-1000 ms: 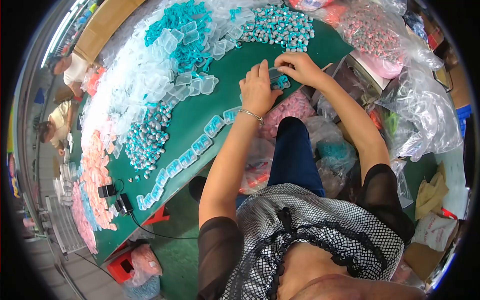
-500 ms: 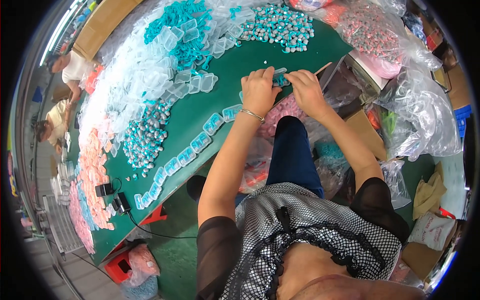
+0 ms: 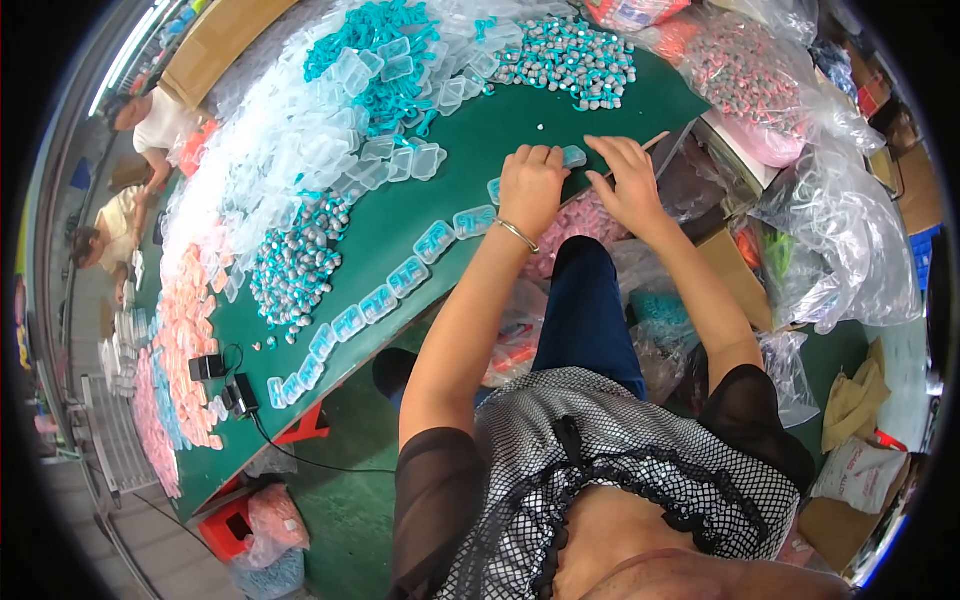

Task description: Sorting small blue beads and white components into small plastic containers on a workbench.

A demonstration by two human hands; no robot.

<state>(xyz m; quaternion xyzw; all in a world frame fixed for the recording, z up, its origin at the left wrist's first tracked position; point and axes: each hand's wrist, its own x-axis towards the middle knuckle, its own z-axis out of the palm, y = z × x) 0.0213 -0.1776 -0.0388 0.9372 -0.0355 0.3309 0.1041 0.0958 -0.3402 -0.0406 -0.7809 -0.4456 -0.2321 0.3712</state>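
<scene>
My left hand (image 3: 531,188) and my right hand (image 3: 628,180) meet over a small clear plastic case (image 3: 574,156) with teal contents, at the near edge of the green table (image 3: 480,140). Both press on the case, fingers curled over it. A row of filled clear cases (image 3: 395,285) runs along the table's edge to the left of my left hand. A heap of empty clear cases (image 3: 390,160) lies beyond it. A pile of small teal and grey pieces (image 3: 570,60) sits at the far side, another teal and grey pile (image 3: 295,265) further left.
Clear plastic bags (image 3: 830,230) of pink and mixed pieces crowd the right. Pink pieces (image 3: 185,340) cover the table's left end, near a black adapter and cable (image 3: 240,395). Two other people (image 3: 130,170) work at the far left. A red stool (image 3: 230,520) stands below.
Both hands have drawn back from the middle of the table toward its near edge, and now press together on one small case there.
</scene>
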